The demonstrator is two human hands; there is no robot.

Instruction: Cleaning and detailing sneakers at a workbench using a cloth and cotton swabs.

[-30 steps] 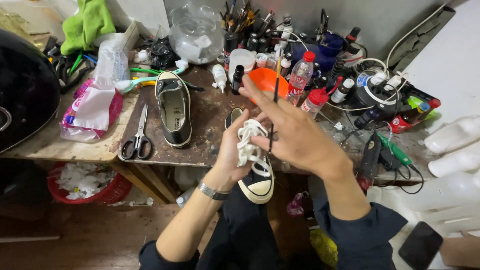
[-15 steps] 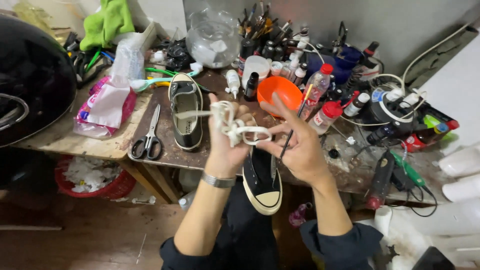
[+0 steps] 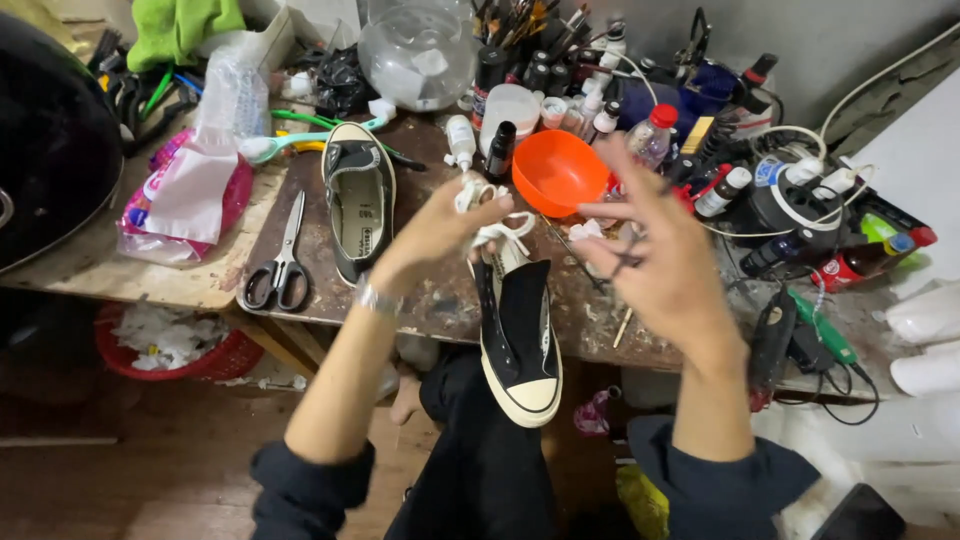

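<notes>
A black sneaker (image 3: 520, 340) with a cream toe cap hangs toe-down over my lap at the front edge of the workbench. My left hand (image 3: 437, 232) is closed on a bunch of white shoelace (image 3: 488, 212) at the sneaker's top. My right hand (image 3: 655, 262) is raised beside it, fingers partly spread, pinching a thin dark tool (image 3: 628, 262) between thumb and fingers. A second black sneaker (image 3: 359, 198), without laces, lies upright on the bench to the left.
Scissors (image 3: 283, 268) lie left of the second sneaker. An orange bowl (image 3: 558, 172), small bottles, brushes and a clear jar (image 3: 417, 50) crowd the back. Cables and a power strip (image 3: 800, 200) fill the right. A red waste basket (image 3: 180, 345) sits below; a black helmet (image 3: 45, 150) stands far left.
The sneaker has turned so its black upper faces me and it hangs lower. My hands have drawn apart, the left keeping the bunched lace, the right moving to the right.
</notes>
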